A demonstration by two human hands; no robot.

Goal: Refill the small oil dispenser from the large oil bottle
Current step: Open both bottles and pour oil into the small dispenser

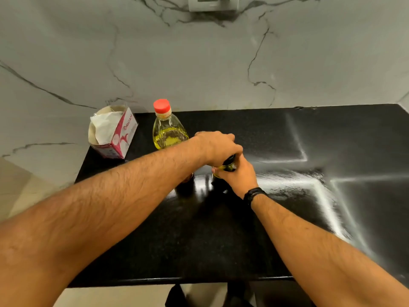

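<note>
Two hands are meeting over the small oil dispenser (223, 171), which is standing near the middle of the black desk (221, 240), at about five o'clock from the large oil bottle (168, 131). The right hand (238, 177) is wrapping its fingers round the dispenser's body, steadying it from the four o'clock side, while the left hand (218, 147) is coming over the top with curled fingers closing on the dark cap; whether the cap is turning I cannot tell. Most of the dispenser is hidden under the hands, so only a strip of dark glass with a yellowish glint is showing. Judging by that, it is probably glass, stiff and breakable, and likely oily and slippery round the neck, so the sound hold is low on the body with the whole palm, keeping the base pressed to the desk while the cap is being worked. The large oil bottle is standing upright and untouched toward twelve o'clock near the marble wall (199, 63), its red cap (162, 106) on and yellow oil filling roughly the lower half. It looks like thin clear plastic, so it will be giving under a squeeze and shifting its weight as it tips; gripping it round the waist seems wisest. An opened tissue box (115, 134) is sitting at nine o'clock from the bottle, and another dark object (186, 185) is half hidden beneath the left forearm.
</note>
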